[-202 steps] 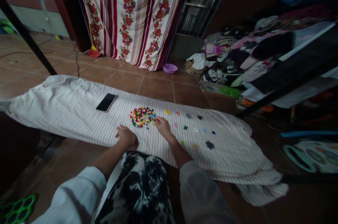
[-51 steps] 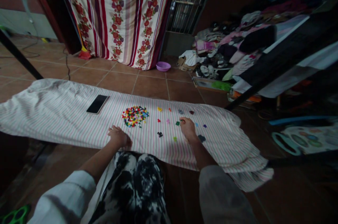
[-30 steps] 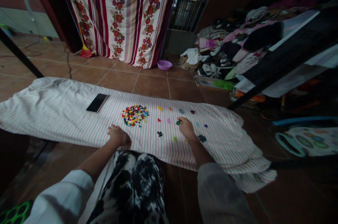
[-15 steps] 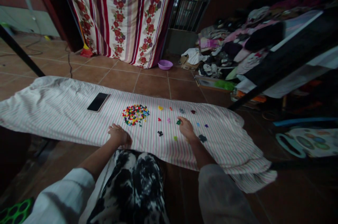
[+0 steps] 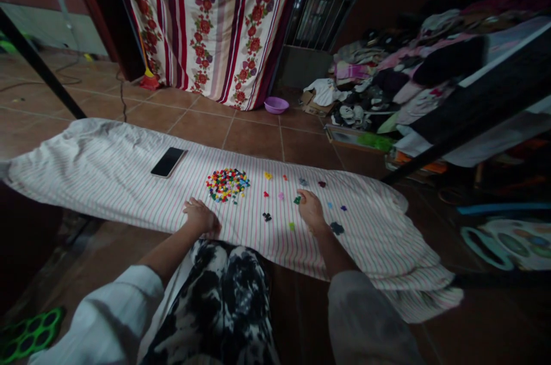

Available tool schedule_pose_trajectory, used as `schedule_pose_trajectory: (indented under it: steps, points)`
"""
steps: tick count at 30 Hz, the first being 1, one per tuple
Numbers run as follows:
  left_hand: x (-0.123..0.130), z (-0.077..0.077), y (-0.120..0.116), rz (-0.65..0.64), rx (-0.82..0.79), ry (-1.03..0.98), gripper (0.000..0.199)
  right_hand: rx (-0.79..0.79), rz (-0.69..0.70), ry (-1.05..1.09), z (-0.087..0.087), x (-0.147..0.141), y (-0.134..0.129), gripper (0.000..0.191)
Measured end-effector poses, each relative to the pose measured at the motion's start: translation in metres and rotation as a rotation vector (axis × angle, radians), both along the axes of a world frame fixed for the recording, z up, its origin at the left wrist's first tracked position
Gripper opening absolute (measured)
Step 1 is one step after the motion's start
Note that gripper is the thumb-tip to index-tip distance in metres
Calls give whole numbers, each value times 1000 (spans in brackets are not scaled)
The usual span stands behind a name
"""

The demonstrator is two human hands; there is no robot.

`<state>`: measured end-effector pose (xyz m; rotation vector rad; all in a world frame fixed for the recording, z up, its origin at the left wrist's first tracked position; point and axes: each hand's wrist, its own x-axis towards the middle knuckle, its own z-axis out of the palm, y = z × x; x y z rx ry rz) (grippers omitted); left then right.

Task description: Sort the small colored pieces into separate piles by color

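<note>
1. Our right hand (image 5: 312, 211) had curled fingers — whether gripping, we couldn't tell.
2. Green bits (image 5: 297, 200) lay just left of its fingertips — our loosely open left hand (image 5: 200, 217) was farther.

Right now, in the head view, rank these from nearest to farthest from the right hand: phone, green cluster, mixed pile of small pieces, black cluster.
1. Green cluster: right at the fingertips of the right hand.
2. Black cluster: to the hand's left.
3. Mixed pile: farther left.
4. Phone: farthest left, beyond the pile.
</note>
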<state>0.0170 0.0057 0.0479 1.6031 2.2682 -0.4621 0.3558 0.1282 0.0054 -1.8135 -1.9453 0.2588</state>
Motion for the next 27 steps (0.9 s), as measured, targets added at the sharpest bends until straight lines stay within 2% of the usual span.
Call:
schedule_pose_trajectory:
  steps: [3, 8, 13, 16, 21, 27]
  points:
    - [4, 6, 0, 45, -108, 61, 113, 91, 31, -3, 1, -8, 1, 42]
    - [7, 11, 0, 45, -118, 82, 116, 181, 167, 94, 6, -47, -3, 35]
    - [5, 10, -1, 31, -99, 61, 118, 65, 371, 139, 7, -103, -17, 28]
    - [6, 10, -1, 32, -105, 65, 115, 6, 441, 97, 6, -132, -25, 27]
    - [7, 10, 0, 45, -104, 58, 114, -31, 460, 13, 4, -162, -31, 26]
    - [6, 9, -1, 54, -53, 29, 112, -16, 419, -54, 5, -180, -27, 26]
